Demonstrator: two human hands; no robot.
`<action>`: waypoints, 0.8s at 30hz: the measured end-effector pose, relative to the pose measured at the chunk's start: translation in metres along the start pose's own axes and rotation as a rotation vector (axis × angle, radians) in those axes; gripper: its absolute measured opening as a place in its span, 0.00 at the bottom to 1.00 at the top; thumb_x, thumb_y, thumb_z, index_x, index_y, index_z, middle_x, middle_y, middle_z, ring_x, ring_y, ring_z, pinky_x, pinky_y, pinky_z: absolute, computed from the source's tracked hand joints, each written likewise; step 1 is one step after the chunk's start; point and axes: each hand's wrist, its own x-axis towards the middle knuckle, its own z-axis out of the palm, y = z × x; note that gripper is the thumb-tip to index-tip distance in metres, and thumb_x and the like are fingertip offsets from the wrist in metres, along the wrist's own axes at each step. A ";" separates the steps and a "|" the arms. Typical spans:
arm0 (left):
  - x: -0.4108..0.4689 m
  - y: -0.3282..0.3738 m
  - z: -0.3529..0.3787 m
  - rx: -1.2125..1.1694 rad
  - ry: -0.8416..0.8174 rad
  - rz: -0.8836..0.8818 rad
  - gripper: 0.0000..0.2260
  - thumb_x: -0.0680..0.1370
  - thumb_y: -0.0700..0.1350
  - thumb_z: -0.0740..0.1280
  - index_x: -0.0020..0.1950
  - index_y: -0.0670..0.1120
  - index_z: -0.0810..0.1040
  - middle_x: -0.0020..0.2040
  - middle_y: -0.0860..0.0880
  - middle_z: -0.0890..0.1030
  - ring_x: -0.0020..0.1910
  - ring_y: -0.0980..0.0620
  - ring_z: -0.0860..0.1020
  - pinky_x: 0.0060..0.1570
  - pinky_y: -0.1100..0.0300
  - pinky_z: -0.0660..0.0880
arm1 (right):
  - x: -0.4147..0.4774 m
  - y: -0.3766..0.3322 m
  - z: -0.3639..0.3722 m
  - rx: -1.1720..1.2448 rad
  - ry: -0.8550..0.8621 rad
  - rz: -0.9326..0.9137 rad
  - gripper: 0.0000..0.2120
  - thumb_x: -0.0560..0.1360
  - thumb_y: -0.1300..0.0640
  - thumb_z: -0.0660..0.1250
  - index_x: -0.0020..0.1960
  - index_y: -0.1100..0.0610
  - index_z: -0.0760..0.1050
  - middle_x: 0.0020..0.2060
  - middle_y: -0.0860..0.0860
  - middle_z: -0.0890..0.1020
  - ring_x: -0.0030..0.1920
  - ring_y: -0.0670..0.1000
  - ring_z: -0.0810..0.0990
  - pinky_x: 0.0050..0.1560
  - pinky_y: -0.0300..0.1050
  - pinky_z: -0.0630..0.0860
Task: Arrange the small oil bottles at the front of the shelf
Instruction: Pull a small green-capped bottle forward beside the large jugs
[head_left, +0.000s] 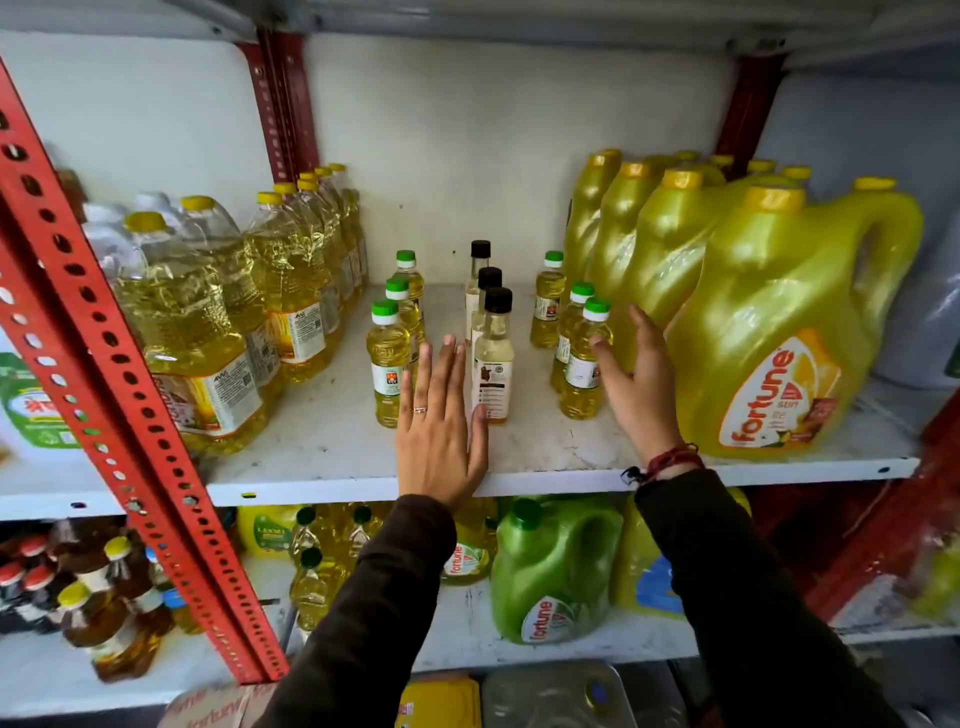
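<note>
Both hands are open-gripped, holding nothing: the left hand (441, 426) lies flat between two files of small oil bottles (492, 353) mid-shelf (322, 447), the right hand (636, 382) brushing the right file, probably to slide them forward.

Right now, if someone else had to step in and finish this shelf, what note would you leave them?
Left hand: open and flat, between the front green-capped bottle and the front black-capped bottle, holding nothing.
Right hand: open, fingers against the front bottle of the right green-capped row, not gripping it.
Small bottles: three rows of three mid-shelf, between the big clear bottles and the yellow Fortune jugs.
Done: rows formed.
Left: they stand back from the shelf edge; bring them forward.
</note>
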 end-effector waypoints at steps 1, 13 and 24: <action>-0.002 -0.002 0.001 -0.004 -0.004 -0.013 0.30 0.84 0.51 0.53 0.84 0.40 0.59 0.85 0.43 0.56 0.85 0.44 0.50 0.84 0.47 0.44 | 0.008 0.005 0.000 0.018 -0.004 0.032 0.27 0.80 0.52 0.67 0.76 0.58 0.66 0.75 0.55 0.70 0.76 0.54 0.67 0.72 0.41 0.62; -0.010 -0.014 0.012 0.162 -0.051 -0.010 0.32 0.83 0.55 0.51 0.84 0.40 0.55 0.85 0.43 0.52 0.85 0.45 0.48 0.83 0.51 0.39 | 0.051 0.018 -0.003 0.206 -0.156 0.222 0.11 0.70 0.58 0.78 0.47 0.47 0.80 0.49 0.50 0.84 0.56 0.53 0.82 0.62 0.55 0.78; -0.010 -0.014 0.014 0.195 -0.088 -0.035 0.33 0.84 0.57 0.51 0.85 0.40 0.56 0.85 0.43 0.52 0.85 0.46 0.48 0.83 0.51 0.38 | 0.044 0.011 0.001 0.052 -0.045 0.184 0.21 0.65 0.44 0.80 0.51 0.50 0.76 0.44 0.41 0.80 0.43 0.37 0.77 0.39 0.34 0.70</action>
